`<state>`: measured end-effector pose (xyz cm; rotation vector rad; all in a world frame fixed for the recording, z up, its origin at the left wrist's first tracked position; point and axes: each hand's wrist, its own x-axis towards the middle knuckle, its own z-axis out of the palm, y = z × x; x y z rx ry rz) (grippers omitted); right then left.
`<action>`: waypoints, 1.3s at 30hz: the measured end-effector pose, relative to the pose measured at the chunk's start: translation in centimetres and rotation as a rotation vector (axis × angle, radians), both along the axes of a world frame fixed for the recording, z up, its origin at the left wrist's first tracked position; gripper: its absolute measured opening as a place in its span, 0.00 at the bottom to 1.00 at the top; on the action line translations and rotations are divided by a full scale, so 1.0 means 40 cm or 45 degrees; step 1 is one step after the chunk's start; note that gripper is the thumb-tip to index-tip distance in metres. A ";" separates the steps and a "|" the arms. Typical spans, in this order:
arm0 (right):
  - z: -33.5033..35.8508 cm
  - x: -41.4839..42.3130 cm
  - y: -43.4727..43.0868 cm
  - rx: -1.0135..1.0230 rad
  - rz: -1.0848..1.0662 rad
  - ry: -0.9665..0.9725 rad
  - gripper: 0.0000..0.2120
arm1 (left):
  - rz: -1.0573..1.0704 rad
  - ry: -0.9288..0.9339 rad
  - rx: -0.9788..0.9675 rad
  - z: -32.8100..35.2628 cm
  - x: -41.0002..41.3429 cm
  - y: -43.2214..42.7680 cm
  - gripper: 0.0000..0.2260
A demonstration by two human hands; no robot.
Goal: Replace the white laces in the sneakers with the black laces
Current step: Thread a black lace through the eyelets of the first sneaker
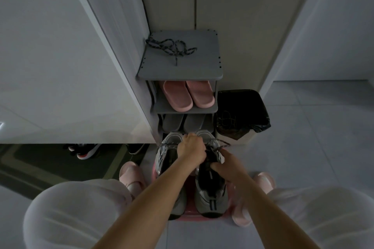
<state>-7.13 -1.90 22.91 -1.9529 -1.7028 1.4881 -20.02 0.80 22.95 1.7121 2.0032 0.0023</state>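
Observation:
Two grey sneakers stand side by side on a pink stool [191, 218] between my knees: the left sneaker [169, 155] and the right sneaker [210, 192]. My left hand [191, 150] is curled over the lacing area near the right sneaker's toe and grips a dark speckled lace [221, 144], whose ends stick out to the right. My right hand [227, 166] holds the right sneaker at its tongue and side. A second dark speckled lace [171, 47] lies tangled on top of the grey shoe rack [182, 70]. I see no white lace.
The rack holds pink slippers [188, 95] and grey slippers [183, 122] on lower shelves. A bin with a black bag [241, 113] stands right of it. White cabinet panels rise to the left. More shoes [85, 150] lie on a dark mat at the left. My feet wear pink slippers.

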 end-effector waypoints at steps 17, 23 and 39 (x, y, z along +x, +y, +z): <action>0.001 -0.004 -0.003 0.064 0.047 0.002 0.31 | 0.218 0.118 0.045 0.011 -0.223 -0.111 0.10; 0.013 -0.006 -0.008 0.103 0.056 0.001 0.29 | -0.050 0.027 0.106 0.013 -0.066 -0.059 0.13; 0.015 -0.012 -0.007 0.007 -0.007 -0.141 0.32 | 0.197 -0.103 0.075 -0.040 -0.204 -0.117 0.12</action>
